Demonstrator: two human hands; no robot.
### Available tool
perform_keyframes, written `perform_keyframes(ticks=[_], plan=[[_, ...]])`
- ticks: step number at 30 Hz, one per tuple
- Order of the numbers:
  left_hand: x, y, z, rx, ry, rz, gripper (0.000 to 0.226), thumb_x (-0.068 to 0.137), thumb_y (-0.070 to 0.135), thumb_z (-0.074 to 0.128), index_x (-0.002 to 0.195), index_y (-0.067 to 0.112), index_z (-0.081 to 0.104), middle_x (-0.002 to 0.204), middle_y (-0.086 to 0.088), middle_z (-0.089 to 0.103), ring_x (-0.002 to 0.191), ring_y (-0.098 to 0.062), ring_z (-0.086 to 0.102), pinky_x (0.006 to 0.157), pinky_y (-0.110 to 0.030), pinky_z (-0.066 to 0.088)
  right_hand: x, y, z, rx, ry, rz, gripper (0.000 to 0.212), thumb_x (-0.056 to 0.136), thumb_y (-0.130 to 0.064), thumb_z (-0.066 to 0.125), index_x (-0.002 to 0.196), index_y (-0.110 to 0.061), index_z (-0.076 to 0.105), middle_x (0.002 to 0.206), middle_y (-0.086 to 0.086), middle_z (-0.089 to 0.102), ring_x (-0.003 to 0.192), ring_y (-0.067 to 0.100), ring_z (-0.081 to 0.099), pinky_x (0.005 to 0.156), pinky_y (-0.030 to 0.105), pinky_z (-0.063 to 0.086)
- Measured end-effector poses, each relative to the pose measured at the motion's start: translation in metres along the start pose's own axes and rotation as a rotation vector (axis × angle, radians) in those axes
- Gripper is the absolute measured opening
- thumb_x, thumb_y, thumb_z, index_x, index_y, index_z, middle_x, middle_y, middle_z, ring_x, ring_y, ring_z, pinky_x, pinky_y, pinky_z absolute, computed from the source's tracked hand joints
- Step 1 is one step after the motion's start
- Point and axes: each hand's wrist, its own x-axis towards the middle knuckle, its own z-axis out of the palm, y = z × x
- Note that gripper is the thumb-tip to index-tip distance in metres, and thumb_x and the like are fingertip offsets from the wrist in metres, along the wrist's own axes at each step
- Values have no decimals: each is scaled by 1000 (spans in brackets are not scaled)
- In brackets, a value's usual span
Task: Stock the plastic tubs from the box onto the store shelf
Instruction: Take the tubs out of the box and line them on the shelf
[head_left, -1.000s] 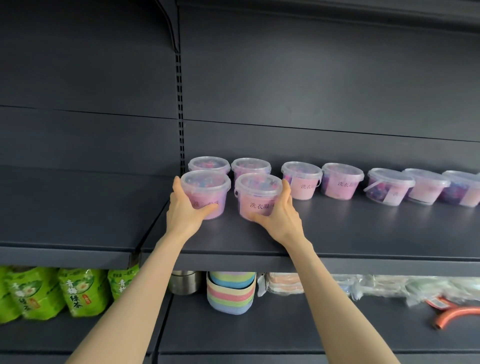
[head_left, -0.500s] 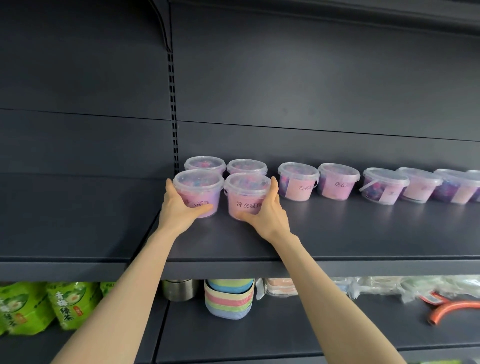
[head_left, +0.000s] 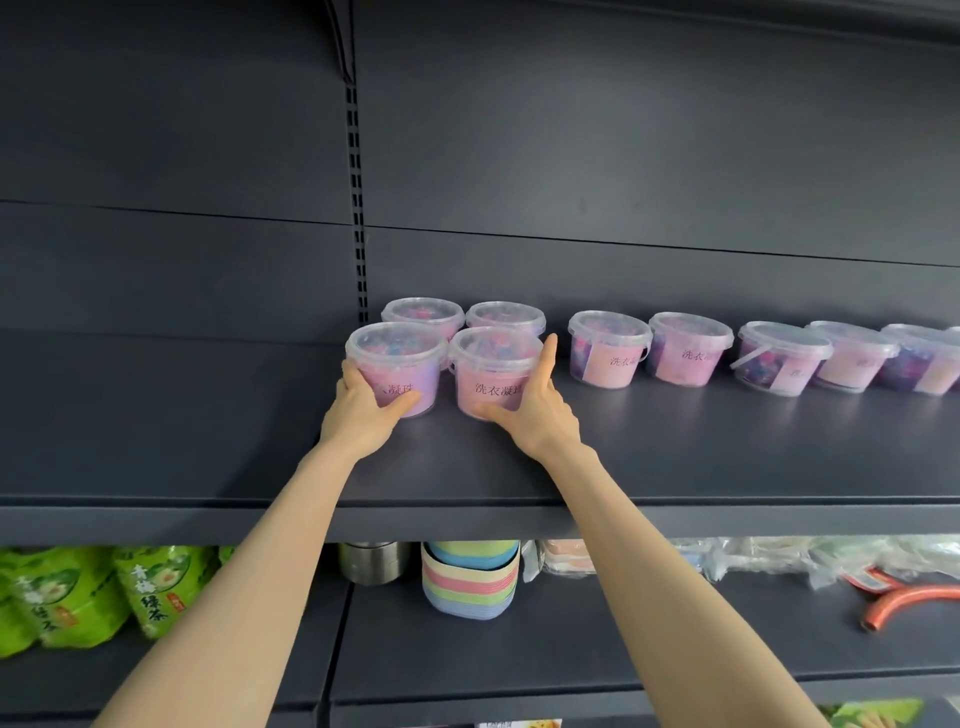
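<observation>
Pink front row starting on the shelf (head_left: 675, 457)
Left hand (head_left: 369, 410) grips the front-left tub (head_left: 397, 358), right hand (head_left: 535, 410) the front-right tub (head_left: 493, 374), both standing before the back row (head_left: 691, 348), which looks stocked; box out of sight, remainder unknown

Diffuse, moderately bright light falls from the viewer's side; no hard shadows appear. The dark upper shelf (head_left: 727, 457) carries a soft sheen, with pale reflections beneath the row of tubs (head_left: 691, 356) at right. The clear lids of the left front tub (head_left: 397, 340) and right front tub (head_left: 493, 345) show small white highlights. The person's forearms (head_left: 649, 561) are evenly lit. The lower shelf (head_left: 571, 639) is dimmer, shaded towards its back. Label print is sharp at centre and softer rightward. Wide-angle distortion stretches and flattens the tubs nearest the right edge.
</observation>
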Motion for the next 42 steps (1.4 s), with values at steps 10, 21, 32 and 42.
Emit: perform_keyframes(ticks=[10, 21, 32, 42], plan=[[-84, 13, -3, 214, 187, 212, 36, 89, 30, 57, 119, 11, 57, 118, -9, 64, 109, -32, 56, 88, -40, 45, -67, 19, -50, -143, 24, -99, 39, 91, -31, 56, 126, -14, 53, 118, 10, 64, 108, 33, 58, 86, 39, 48], [-308, 50, 107, 172, 143, 573, 19, 88, 21, 60, 102, 10, 67, 93, -3, 72, 82, -25, 67, 69, -42, 55, -246, 166, -124, -10, 66, -200, 23, 93, -23, 57, 111, -11, 64, 103, 4, 69, 93, 19, 64, 78, 36, 52], [-479, -6, 265, 157, -240, 188, 15, 85, 11, 65, 99, 9, 70, 92, -2, 71, 80, -17, 65, 69, -29, 52, -396, 347, -99, -122, -287, 98, 13, 89, -24, 60, 98, -17, 67, 98, 6, 66, 89, 29, 63, 74, 38, 51], [-470, -107, 370, 25, -387, -168, 21, 85, 7, 65, 106, 6, 67, 99, -2, 71, 84, -5, 62, 75, -11, 43, -385, 429, 1, -116, -468, 268, 24, 93, -21, 57, 115, -13, 65, 115, 4, 65, 102, 21, 61, 77, 27, 46]])
